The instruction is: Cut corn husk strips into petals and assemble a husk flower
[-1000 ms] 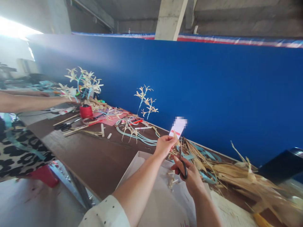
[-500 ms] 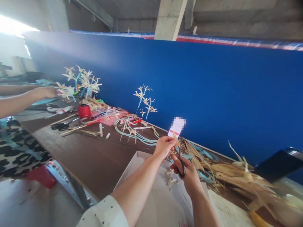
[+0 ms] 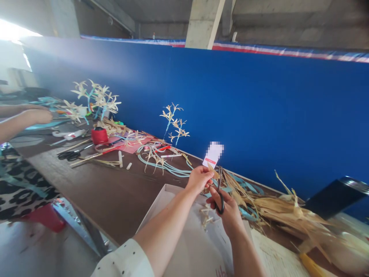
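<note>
My left hand [image 3: 201, 179] pinches a small piece of dry tan husk [image 3: 213, 172], its pointed end sticking up past the fingers. Close by on the right, my right hand [image 3: 226, 206] grips scissors [image 3: 220, 200] by their black handles, blades pointing up beside the husk. Whether the blades touch the husk I cannot tell. Below both hands lies a shallow white box [image 3: 165, 200] with small husk scraps [image 3: 206, 217] in it. A bundle of dry husks and light-blue strips [image 3: 259, 204] spreads to the right of my right hand.
Husk flowers on blue stems [image 3: 99, 96] stand at the back left, two more [image 3: 175, 123] mid-table. Left lie black-handled scissors [image 3: 69, 154], a red spool [image 3: 99, 135], a glue gun [image 3: 69, 134] and blue tubing [image 3: 170, 169]. A co-worker's arms [image 3: 25, 119] reach in. A blue partition [image 3: 259, 107] rises behind.
The co-worker's hands have drawn back left from the husk flowers. My hands keep nearly the same pose with the husk and scissors. The view has shifted slightly.
</note>
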`<action>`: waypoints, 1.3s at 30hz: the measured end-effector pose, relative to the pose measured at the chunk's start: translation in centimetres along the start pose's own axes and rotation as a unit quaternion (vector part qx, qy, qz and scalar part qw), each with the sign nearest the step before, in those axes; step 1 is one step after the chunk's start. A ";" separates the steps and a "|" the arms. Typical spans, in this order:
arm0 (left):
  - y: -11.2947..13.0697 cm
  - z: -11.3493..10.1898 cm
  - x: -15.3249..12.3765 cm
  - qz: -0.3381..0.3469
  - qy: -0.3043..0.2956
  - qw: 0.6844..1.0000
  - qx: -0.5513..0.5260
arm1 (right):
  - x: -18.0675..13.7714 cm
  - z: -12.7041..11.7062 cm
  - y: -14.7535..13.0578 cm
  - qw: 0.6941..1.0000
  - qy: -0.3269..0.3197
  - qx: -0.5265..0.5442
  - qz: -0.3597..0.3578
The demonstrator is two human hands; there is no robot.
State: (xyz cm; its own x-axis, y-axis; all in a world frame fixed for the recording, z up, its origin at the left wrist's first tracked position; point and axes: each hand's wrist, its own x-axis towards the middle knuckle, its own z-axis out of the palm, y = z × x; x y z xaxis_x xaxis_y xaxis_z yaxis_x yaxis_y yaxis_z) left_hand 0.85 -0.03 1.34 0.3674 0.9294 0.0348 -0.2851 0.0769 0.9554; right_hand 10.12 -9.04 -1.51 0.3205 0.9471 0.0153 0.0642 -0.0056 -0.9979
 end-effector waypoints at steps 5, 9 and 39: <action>-0.1 -0.2 0.2 0.020 0.010 1.000 0.020 | 0.0 0.0 0.1 1.000 -0.008 -0.008 -0.005; -0.1 -0.3 0.2 0.044 0.022 0.998 0.041 | -0.1 -0.1 0.0 1.000 -0.014 -0.019 -0.006; 0.0 -0.3 0.2 0.073 0.030 0.993 0.093 | 0.4 0.0 0.0 0.998 0.000 -0.056 0.004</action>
State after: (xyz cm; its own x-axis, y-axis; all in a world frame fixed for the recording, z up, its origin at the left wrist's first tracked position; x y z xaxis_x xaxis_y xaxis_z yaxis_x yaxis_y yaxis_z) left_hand 0.64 0.26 1.22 0.2801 0.9458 0.1646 -0.1610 -0.1228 0.9793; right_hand 10.25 -8.71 -1.50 0.3218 0.9468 0.0066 0.1670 -0.0499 -0.9847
